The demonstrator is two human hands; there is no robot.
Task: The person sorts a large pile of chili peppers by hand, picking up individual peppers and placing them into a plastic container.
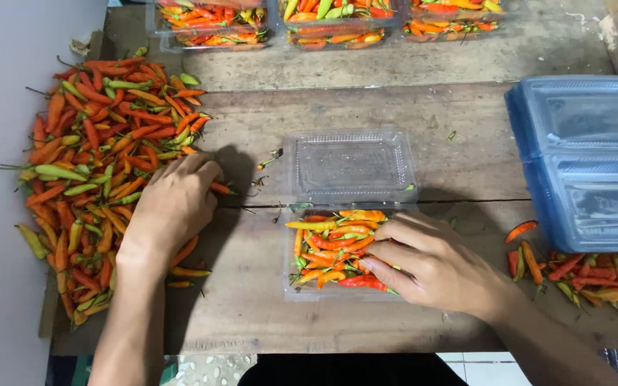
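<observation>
My left hand (173,204) lies at nine o'clock, fingers curled on the edge of the big chili pile (101,164), touching one chili; a real grasp I cannot tell. My right hand (434,268) presses flat, holding nothing, on chilies in the open clear box (337,250). Blue stacked boxes (588,161) sit at three o'clock, filled boxes (337,21) at twelve.

open clear clamshell box (352,166), blue-tinted stack (586,161)
</observation>
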